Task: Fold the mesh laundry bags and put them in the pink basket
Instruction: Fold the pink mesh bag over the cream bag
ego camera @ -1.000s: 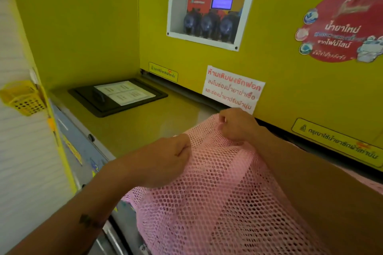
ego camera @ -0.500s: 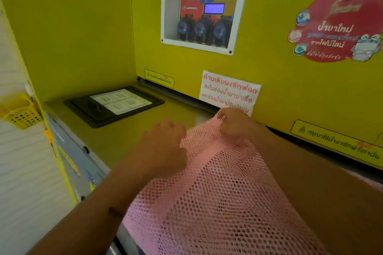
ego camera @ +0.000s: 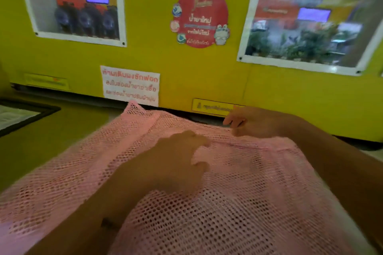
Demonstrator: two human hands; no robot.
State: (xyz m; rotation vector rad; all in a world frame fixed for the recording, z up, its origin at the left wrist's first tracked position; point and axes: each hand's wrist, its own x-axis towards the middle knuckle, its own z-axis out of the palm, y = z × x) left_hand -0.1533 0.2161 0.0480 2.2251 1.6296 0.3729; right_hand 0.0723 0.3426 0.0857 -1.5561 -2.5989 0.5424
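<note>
The pink mesh bag (ego camera: pixel 238 203) is spread on the worktop (ego camera: pixel 51 141); its top is pressed by the loosely curled left hand (ego camera: pixel 176 163), and its far edge is pinched by the right hand (ego camera: pixel 250 123)

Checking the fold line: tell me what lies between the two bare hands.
In the head view, only pink mesh laundry bag lies between the left hand and right hand: its far edge band, nothing resting on it.
</note>
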